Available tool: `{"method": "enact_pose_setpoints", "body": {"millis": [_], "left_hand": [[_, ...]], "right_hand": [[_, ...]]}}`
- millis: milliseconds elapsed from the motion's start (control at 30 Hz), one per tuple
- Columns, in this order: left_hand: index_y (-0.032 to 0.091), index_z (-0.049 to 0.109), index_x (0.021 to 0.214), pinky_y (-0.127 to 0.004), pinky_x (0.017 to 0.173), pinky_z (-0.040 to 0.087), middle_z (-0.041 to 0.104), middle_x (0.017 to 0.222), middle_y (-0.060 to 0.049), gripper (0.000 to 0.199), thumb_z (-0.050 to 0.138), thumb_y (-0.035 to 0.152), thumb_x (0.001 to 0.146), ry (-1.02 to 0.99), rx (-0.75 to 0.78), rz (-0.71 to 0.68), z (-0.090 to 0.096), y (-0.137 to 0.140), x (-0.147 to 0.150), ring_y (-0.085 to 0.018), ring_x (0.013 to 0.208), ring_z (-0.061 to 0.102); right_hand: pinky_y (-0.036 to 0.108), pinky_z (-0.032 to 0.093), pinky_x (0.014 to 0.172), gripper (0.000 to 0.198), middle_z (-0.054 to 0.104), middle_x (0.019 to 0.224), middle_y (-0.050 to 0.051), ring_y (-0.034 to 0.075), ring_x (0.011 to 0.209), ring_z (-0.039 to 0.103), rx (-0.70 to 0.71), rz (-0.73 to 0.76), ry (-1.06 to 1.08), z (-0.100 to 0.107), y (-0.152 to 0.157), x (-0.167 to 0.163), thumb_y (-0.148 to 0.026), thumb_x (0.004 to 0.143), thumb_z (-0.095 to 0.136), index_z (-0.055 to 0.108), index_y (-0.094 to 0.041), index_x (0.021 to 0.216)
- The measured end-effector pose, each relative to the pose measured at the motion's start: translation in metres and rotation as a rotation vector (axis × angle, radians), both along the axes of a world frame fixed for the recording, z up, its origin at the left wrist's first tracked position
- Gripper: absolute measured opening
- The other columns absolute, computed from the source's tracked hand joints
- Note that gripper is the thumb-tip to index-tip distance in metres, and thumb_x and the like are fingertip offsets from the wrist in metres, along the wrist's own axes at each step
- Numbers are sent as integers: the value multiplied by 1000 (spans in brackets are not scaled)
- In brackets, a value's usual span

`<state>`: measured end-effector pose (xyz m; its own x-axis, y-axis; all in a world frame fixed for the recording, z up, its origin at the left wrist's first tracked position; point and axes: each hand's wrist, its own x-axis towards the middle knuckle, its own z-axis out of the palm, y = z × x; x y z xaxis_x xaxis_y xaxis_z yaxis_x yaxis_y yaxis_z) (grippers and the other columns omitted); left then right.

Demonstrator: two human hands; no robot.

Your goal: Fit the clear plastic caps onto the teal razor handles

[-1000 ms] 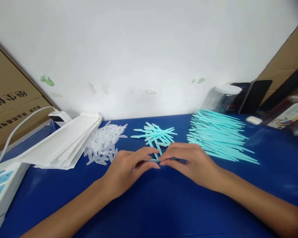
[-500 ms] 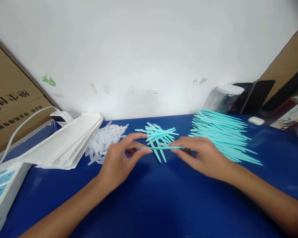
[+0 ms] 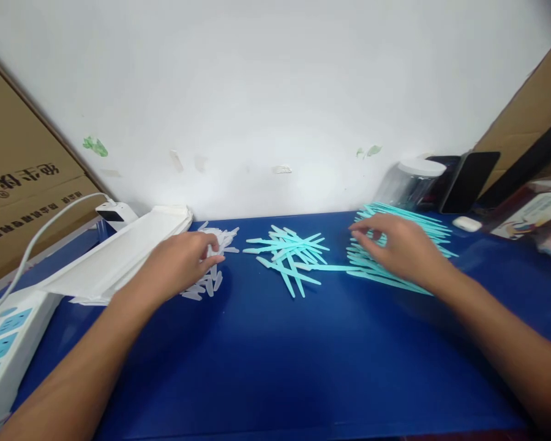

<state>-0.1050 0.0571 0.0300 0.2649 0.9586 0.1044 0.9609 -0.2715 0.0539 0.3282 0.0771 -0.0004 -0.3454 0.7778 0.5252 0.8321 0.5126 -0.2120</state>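
My left hand (image 3: pixel 183 260) is over a pile of small translucent white caps (image 3: pixel 211 283) on the left. Its thumb and index finger are curled with a gap between the tips, and caps show behind them. My right hand (image 3: pixel 395 242) hovers above a big pile of thin teal sticks (image 3: pixel 408 215) that look like eyebrow razors. Its fingers are bent, the thumb and index tips close to each other, and I see nothing held there. Between the hands lies a loose crisscross heap of teal razors with pale capped ends (image 3: pixel 298 248). One razor (image 3: pixel 330 267) reaches from it toward the right pile.
White paper bags (image 3: pixel 119 263) lie left of the caps, beside a power strip (image 3: pixel 18 349) and a charger with a cable (image 3: pixel 117 214). Behind the right pile stand a clear jar with a white lid (image 3: pixel 416 184) and a dark phone (image 3: pixel 471 180). Cardboard (image 3: pixel 32 171) borders the left.
The razor held between both hands now lies with the middle heap. My left hand has moved left over the caps, and my right hand has moved right over the teal pile.
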Motion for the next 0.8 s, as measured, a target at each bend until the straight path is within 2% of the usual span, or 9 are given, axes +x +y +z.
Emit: {"method": "enact_pose_setpoints", "body": {"millis": [67,133,200,267,400,467,633,800], "left_hand": [[26,74,97,-31,60,38,76,88,-6,33,66,58,92,4,-115,29,7,3,-17,-24,72,67],[27,75,94,-29,58,39,75,87,-5,35,72,60,85,-23,-245,10,12,3,-24,-23,69,67],[27,74,91,-29,59,41,75,86,-3,38,74,64,82,-50,-354,-13,15,0,-23,-22,70,68],[27,74,89,-29,59,41,75,84,-3,43,73,69,82,-54,-399,-6,15,-4,-16,-23,71,68],[24,71,84,-29,55,36,75,80,-4,44,74,68,79,10,-399,38,7,-8,-2,-23,66,66],[24,69,83,-30,56,35,75,80,-4,41,69,65,86,-6,-415,3,3,-8,3,-22,66,65],[23,63,81,-32,60,36,72,78,-5,36,53,53,99,-34,-352,-71,-5,-8,15,-22,67,62],[23,57,75,-33,62,34,68,74,-3,24,56,37,94,-13,-270,-90,-7,-8,22,-21,66,59]], "right_hand": [[39,48,68,20,80,96,18,27,82,69,-12,-33,-79,6,10,26,-30,95,76,83,-12,102],[38,47,69,23,80,94,17,26,83,69,-96,-70,-100,11,17,48,-34,92,80,84,-13,97],[35,45,65,26,79,89,15,22,76,69,-178,-128,-74,16,20,62,-39,90,82,84,-14,93],[34,43,63,29,78,82,13,19,69,67,-250,-194,-57,20,21,70,-43,89,82,84,-14,89],[34,38,60,31,74,70,10,15,60,61,-336,-283,-85,23,21,72,-44,91,79,84,-13,86],[35,37,61,31,73,69,9,14,59,59,-336,-290,-95,22,21,71,-42,95,74,84,-13,90],[34,42,64,36,74,78,7,21,68,65,-375,-336,-143,20,24,76,-50,96,68,83,-17,99],[35,48,71,39,75,87,8,25,79,68,-393,-355,-143,20,27,86,-53,92,64,80,-19,103]]}}
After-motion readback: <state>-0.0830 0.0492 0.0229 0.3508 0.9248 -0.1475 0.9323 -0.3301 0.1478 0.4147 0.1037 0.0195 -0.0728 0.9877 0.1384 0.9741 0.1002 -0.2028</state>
